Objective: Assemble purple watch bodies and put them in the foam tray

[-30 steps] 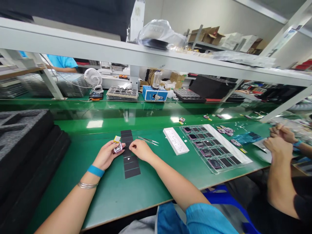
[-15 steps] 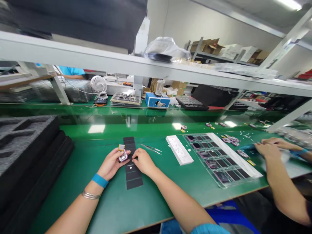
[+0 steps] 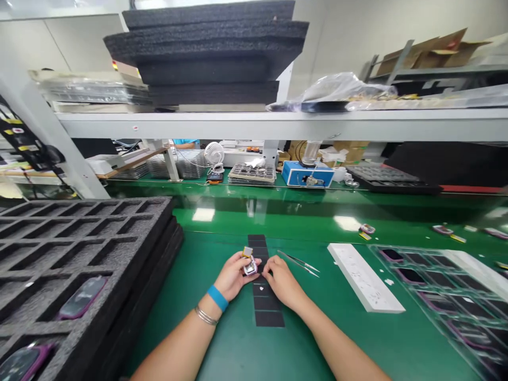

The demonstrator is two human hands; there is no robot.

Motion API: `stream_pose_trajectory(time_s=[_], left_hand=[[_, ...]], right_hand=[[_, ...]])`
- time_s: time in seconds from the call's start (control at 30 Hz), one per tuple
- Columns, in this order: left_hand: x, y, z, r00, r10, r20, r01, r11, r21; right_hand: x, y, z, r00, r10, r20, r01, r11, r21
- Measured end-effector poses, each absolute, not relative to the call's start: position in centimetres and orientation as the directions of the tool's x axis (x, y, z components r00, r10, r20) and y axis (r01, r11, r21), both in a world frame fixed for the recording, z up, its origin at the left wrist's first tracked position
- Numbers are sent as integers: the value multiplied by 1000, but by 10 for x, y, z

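My left hand (image 3: 234, 275) is closed on a small silver and pink part with a yellow tab (image 3: 249, 262), held just above a black strip of square pads (image 3: 265, 293) on the green bench. My right hand (image 3: 282, 280) rests on that strip right beside the part, fingers curled and pinched against the pads; what it grips is too small to make out. A blue band and a metal bangle sit on my left wrist.
Tweezers (image 3: 299, 261) lie right of the strip, then a white block (image 3: 364, 277) and a clear tray of dark parts (image 3: 444, 286). A black foam tray with slots (image 3: 79, 248) fills the left. A fan (image 3: 214, 153) and a blue box (image 3: 307, 174) stand behind.
The view has swung left and up: the foam tray now fills more of the left and the co-worker's hands at the right are out of view. My hands stay at the strip.
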State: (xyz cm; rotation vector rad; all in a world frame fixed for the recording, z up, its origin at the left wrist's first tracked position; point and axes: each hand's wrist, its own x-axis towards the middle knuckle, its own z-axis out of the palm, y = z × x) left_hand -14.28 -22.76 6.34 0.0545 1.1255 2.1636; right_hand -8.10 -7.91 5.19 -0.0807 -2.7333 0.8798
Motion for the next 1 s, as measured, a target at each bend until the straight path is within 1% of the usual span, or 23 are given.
stream_pose_trajectory(time_s=[0.2, 0.27, 0.33, 0.4, 0.47, 0.5, 0.53, 0.6, 0.67, 0.73, 0.83, 1.0], left_hand=[[-143, -228, 64, -769, 579, -273, -548, -375, 748], [-143, -228, 63, -765, 583, -273, -553, -377, 743], [-144, -228, 64, -762, 585, -276, -554, -370, 746], [-142, -228, 66, -767, 580, -273, -540, -355, 764], [-140, -228, 69, -791, 551, -267, -503, -337, 796], [-139, -228, 71, -804, 533, -264, -481, -321, 816], [-137, -227, 72, -816, 514, -264, -458, -298, 837], [-134, -226, 74, -828, 491, -272, -425, -230, 876], [-132, -224, 75, -821, 493, -287, -415, -170, 894], [-130, -223, 74, -813, 500, -298, -415, -138, 899], [-129, -221, 72, -806, 510, -301, -411, -116, 904], [-129, -221, 69, -801, 518, -301, -405, -98, 909]], right_hand=[[-71, -84, 51, -945, 11, 326, -161, 854, -495], [-67, -84, 53, -940, -9, 340, -187, 849, -494], [-63, -83, 58, -929, -21, 370, -225, 825, -519], [-60, -81, 65, -897, 12, 443, -271, 776, -570], [-58, -77, 73, -842, 118, 527, -308, 696, -649], [-57, -75, 76, -818, 187, 544, -321, 636, -702], [-58, -74, 78, -809, 253, 530, -325, 559, -763], [-59, -72, 79, -842, 332, 425, -303, 361, -882], [-62, -71, 75, -901, 326, 288, -243, 172, -955], [-65, -73, 69, -938, 288, 192, -181, 64, -981], [-67, -78, 63, -963, 232, 134, -131, 30, -991], [-65, -86, 62, -968, 186, 166, -154, 79, -985]])
